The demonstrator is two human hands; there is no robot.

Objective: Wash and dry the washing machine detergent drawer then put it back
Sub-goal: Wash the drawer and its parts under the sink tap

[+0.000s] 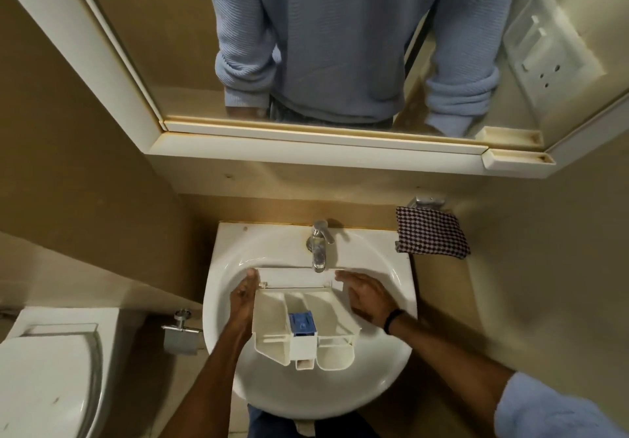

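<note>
The white detergent drawer [306,315] lies across the white sink basin [384,366], its front panel under the chrome tap [319,245]. A blue insert [302,324] sits in its middle compartment. My left hand [243,301] presses flat against the drawer's left side, fingers straight. Against the drawer's right side lies my right hand [369,298], fingers extended along the front panel's right end. I see no water running from the tap.
A checked cloth [431,232] hangs on the wall right of the sink. A toilet [47,369] stands at the lower left, with a paper holder [180,332] beside the basin. Above the sink is a mirror cabinet [306,145].
</note>
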